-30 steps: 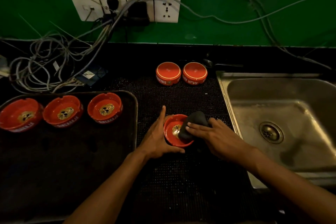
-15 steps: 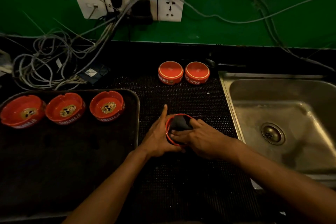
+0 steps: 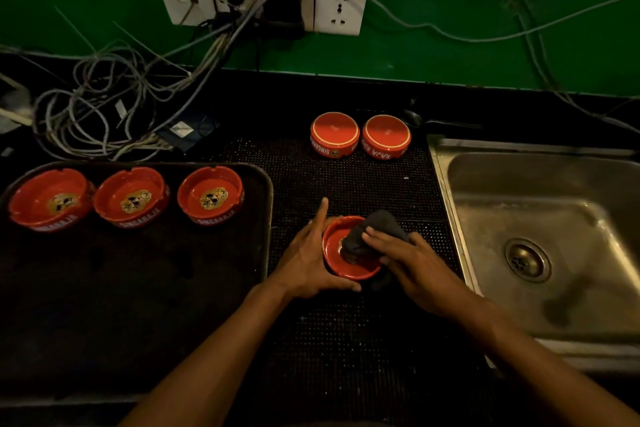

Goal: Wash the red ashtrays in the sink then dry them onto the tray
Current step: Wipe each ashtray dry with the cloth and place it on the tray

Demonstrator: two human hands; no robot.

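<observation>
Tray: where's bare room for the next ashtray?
Tray: three ashtrays crowd its far edge; the near part is bare. Mat is free below both hands; its far right corner holds two upturned ashtrays.

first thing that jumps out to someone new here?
The two hands mid-mat: the left hand steadies a red ashtray while the right hand presses a dark cloth into it. Next, three upright ashtrays line the tray at left.
</observation>
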